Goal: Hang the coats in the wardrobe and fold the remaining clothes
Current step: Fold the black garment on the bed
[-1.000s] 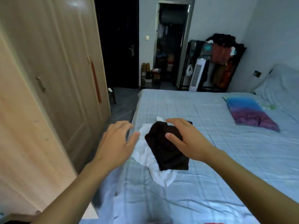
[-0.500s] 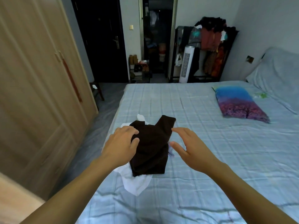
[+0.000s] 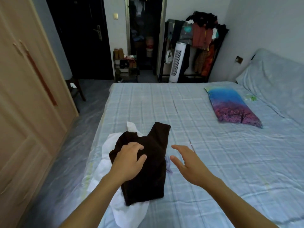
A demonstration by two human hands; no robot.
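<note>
Dark garment (image 3: 148, 162): lies on the white cloth (image 3: 107, 150) at the bed's (image 3: 213, 153) left edge.
Grip: your left hand (image 3: 130, 160) seems to pinch it; right hand (image 3: 187, 162) hovers open.
Risk: pulling one-handed drags the cloth floorward.

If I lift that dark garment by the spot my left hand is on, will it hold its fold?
Probably not. The dark garment looks like soft cloth, creased under the left hand, so it should droop and unfold. It likely weighs little. It lies on a white garment, which might drag along.
</note>
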